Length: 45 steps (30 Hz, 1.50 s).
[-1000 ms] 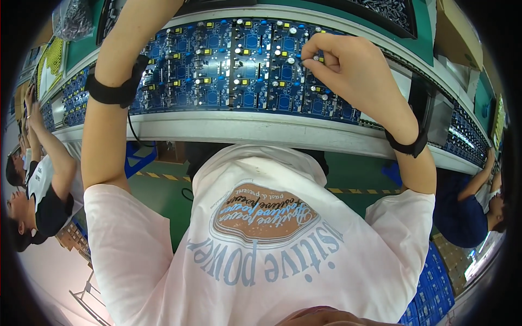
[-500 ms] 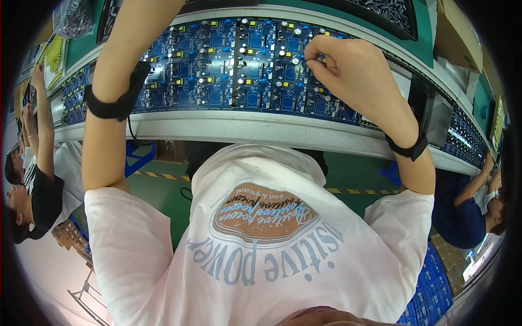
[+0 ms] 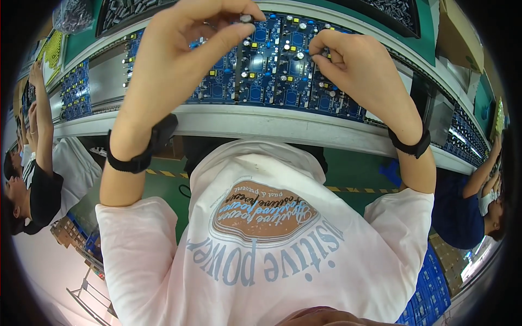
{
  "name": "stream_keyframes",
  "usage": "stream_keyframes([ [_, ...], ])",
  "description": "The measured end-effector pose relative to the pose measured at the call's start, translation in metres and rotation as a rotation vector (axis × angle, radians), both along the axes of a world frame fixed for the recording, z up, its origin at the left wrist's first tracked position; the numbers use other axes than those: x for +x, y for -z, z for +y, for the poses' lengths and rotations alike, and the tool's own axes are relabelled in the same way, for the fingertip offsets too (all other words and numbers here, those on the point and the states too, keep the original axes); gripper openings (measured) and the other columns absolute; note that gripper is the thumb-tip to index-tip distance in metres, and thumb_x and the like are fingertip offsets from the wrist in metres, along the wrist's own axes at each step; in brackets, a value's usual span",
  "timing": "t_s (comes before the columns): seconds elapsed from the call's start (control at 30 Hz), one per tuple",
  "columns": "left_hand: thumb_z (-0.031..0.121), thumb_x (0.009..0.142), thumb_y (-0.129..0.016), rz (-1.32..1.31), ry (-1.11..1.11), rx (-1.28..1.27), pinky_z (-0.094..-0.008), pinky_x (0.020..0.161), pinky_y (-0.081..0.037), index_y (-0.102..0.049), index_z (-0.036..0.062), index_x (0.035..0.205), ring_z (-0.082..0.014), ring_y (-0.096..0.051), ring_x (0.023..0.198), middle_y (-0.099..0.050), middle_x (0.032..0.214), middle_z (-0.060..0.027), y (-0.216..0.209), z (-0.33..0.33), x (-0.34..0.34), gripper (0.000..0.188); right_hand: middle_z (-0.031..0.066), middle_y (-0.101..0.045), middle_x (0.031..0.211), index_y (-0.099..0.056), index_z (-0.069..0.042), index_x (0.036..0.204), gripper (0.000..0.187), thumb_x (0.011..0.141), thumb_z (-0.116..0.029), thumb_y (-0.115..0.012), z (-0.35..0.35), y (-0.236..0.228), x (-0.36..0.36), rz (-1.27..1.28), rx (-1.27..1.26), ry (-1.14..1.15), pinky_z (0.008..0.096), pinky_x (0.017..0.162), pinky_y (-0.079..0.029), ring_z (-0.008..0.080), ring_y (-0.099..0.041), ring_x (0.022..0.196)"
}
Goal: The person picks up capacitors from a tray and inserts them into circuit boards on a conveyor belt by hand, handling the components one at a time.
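Observation:
My left hand [image 3: 182,60] is over the left part of the blue circuit boards [image 3: 258,89]. Between its thumb and forefinger it pinches a small dark cylindrical capacitor [image 3: 247,19] with a greyish end. My right hand [image 3: 356,62] is held low over the boards' right part, thumb and fingers curled together near a silvery round part. Whatever sits in its fingertips is hidden. Yellow blocks, blue discs and silvery cylinders stand on the boards. Each wrist wears a black band.
Beyond the boards lie a black tray [image 3: 133,10] of dark cylindrical parts and another tray [image 3: 389,13] of similar parts. A cardboard box [image 3: 462,35] stands far right. The pale metal rail [image 3: 261,120] runs along the near side. Other people work at both sides.
My left hand has come back from beyond the boards, now over them with a capacitor in its fingers. My right hand has barely shifted.

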<state>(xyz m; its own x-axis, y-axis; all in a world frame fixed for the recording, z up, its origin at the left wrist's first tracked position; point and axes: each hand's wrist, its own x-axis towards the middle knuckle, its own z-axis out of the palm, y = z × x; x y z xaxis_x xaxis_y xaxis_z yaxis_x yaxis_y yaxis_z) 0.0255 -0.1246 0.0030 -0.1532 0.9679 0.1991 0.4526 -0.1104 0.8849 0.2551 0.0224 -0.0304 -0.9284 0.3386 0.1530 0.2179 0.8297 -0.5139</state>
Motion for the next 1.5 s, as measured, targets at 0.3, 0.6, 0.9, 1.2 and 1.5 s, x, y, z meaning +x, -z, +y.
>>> stream_keyframes([
  [0.3,0.014,0.105,-0.06,-0.62,0.021,-0.336,-0.0214,0.068,-0.052,-0.064,-0.0002,0.13,-0.0071,-0.064,0.079,-0.07,0.093,-0.0026,0.01,-0.03,0.024,0.029,0.0046,-0.038,0.055,-0.069,-0.007,0.101,0.012,0.089,-0.008,-0.073,0.006,0.002,0.001,0.031,0.039,-0.037,0.0357,0.052,-0.032,0.0188,-0.038,0.05],
  [0.6,0.01,0.103,-0.063,-0.747,-0.053,-0.329,-0.0265,0.077,-0.059,-0.067,-0.0027,0.128,-0.0151,-0.07,0.086,-0.073,0.101,-0.0115,0.017,-0.036,0.04,0.028,0.0098,-0.067,0.069,-0.07,-0.011,0.099,0.011,0.089,-0.017,-0.073,0.013,-0.005,0.007,0.017,0.195,-0.065,0.0401,0.058,-0.05,0.0296,-0.068,0.065],
  [0.9,0.002,0.1,-0.062,-0.493,-0.079,-0.257,-0.0255,0.076,-0.057,-0.068,-0.0061,0.123,-0.012,-0.068,0.085,-0.072,0.098,-0.0078,0.02,-0.04,0.064,0.025,0.0102,-0.071,0.076,-0.071,-0.01,0.095,0.009,0.09,-0.016,-0.072,0.019,-0.002,0.013,0.062,0.216,-0.191,0.039,0.063,-0.052,0.0306,-0.068,0.069],
  [1.2,0.002,0.094,-0.069,0.234,-0.107,-0.077,-0.0291,0.067,-0.053,-0.072,0.0037,0.116,-0.0191,-0.066,0.074,-0.072,0.092,-0.011,0.028,-0.033,0.062,0.023,0.0079,-0.064,0.064,-0.074,-0.008,0.098,0.011,0.09,-0.015,-0.074,0.019,0.005,0.009,0.078,0.109,-0.065,0.0361,0.056,-0.046,0.0249,-0.062,0.056],
  [1.5,-0.002,0.095,-0.067,0.214,-0.228,-0.135,-0.0246,0.075,-0.051,-0.071,0.0022,0.119,-0.0112,-0.064,0.079,-0.073,0.099,-0.0063,0.03,-0.041,0.048,0.025,0.0002,-0.044,0.058,-0.075,-0.006,0.105,0.015,0.091,-0.011,-0.077,0.02,-0.009,0.01,-0.011,0.029,-0.075,0.0278,0.05,-0.03,0.0091,-0.038,0.052],
])
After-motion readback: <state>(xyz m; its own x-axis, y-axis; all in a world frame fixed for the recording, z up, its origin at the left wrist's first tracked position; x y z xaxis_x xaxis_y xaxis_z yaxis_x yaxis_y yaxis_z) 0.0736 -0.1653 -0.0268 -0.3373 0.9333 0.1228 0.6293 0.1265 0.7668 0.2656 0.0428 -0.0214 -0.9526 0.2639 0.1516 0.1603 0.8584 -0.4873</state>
